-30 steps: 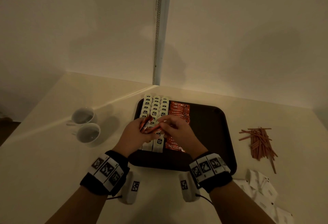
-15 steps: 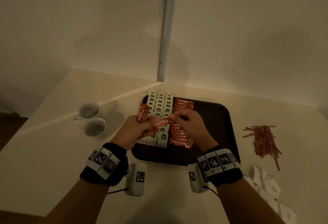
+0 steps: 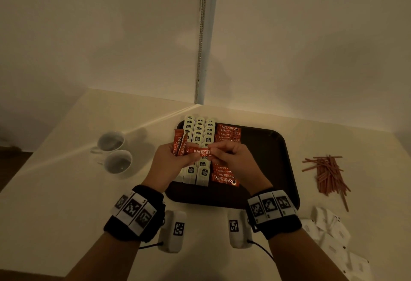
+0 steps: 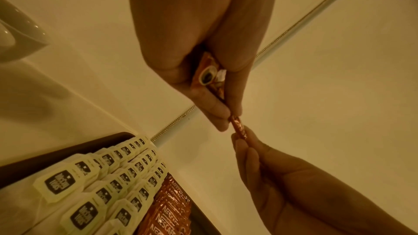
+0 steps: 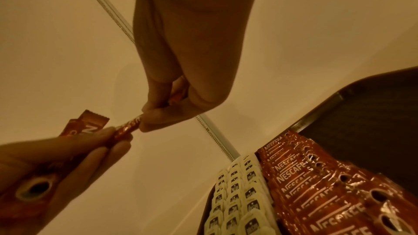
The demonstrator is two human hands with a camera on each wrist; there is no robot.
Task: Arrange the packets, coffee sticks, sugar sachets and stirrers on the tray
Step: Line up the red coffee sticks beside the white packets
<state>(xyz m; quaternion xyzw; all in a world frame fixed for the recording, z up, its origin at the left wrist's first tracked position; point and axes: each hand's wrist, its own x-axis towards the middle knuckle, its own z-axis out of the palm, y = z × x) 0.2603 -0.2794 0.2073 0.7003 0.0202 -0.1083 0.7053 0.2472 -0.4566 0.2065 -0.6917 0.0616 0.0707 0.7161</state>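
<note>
A: Where are the hands?

B: Both are raised over the tray [image 3: 275, 158]. The left hand [image 3: 171, 161] clamps its fingers on a bunch of coffee sticks [image 3: 179, 145] that fan up toward 12 o'clock.

A: And the right?

B: The right hand [image 3: 233, 158] pinches one stick [image 3: 200, 152] between thumb and fingertips. That stick lies level between the two hands, with the left fingers on its other end.

A: What is on the tray?

B: Three rows of white packets [image 3: 199, 138] fill its 9 o'clock side, and red sticks [image 3: 228, 134] lie in a row just beside them.

A: Off the tray?

B: Stirrers [image 3: 327, 173] lie in a heap at 3 o'clock on the table [image 3: 55, 191]. White sachets [image 3: 329, 238] lie loose at 4 o'clock. Two cups [image 3: 114, 151] stand at 9 o'clock.
</note>
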